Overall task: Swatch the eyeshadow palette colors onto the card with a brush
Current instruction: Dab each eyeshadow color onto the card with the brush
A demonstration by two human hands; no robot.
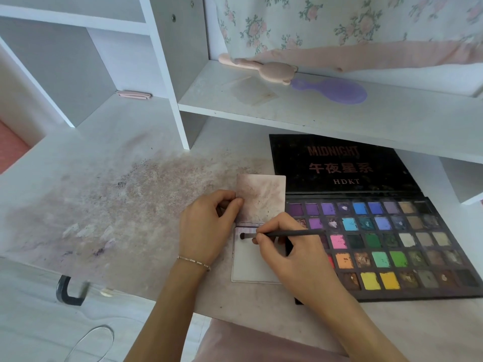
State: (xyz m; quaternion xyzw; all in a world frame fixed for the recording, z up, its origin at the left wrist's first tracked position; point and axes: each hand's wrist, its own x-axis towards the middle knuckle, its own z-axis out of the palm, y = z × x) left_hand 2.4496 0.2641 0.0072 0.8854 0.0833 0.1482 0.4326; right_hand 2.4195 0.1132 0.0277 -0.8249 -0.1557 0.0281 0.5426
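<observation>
On the stained white desk (109,194), just left of the open eyeshadow palette (392,246), lies a white card (251,267). Her right hand (290,246) pinches a thin dark brush (282,234), its tip touching the card's upper left corner. Her left hand (209,226), a bracelet (194,262) at the wrist, grips the edge of a second, pink-smudged card (261,198) held tilted above the first. On the shelf (339,111) behind rest a purple hairbrush (332,91) and a pink one (271,70).

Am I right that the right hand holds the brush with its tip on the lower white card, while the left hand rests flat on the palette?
Not quite. In the head view the left hand pinches the upper stained card, not the palette. The right hand does hold the brush with its tip on the lower white card.
</observation>
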